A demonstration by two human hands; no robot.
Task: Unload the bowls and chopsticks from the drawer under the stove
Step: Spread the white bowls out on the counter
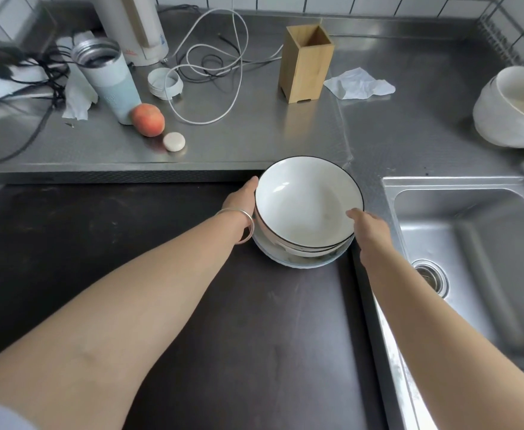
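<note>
Bowls [307, 209] sit in a nested stack at mid-frame, mouths facing up, round with no long axis; the stack rests at the far right corner of the dark stovetop [161, 243], touching the steel tabletop [394, 135] edge. The top bowl is white with a thin black rim; the lower ones show only as rim edges, so their count is unclear. Left hand [242, 200] cups the stack's left side, fingers curled round it, a bangle [245, 225] on the wrist. Right hand [369, 225] grips the right rim, fingertips hidden behind it. Above stands a wooden holder [305, 63]; beside it a crumpled tissue [358, 83]. Upper left: flask [108, 76], peach [148, 119], cable [211, 66]. Sink [471, 243] lies right; another bowl [512, 107] is cut off at the right edge.
</note>
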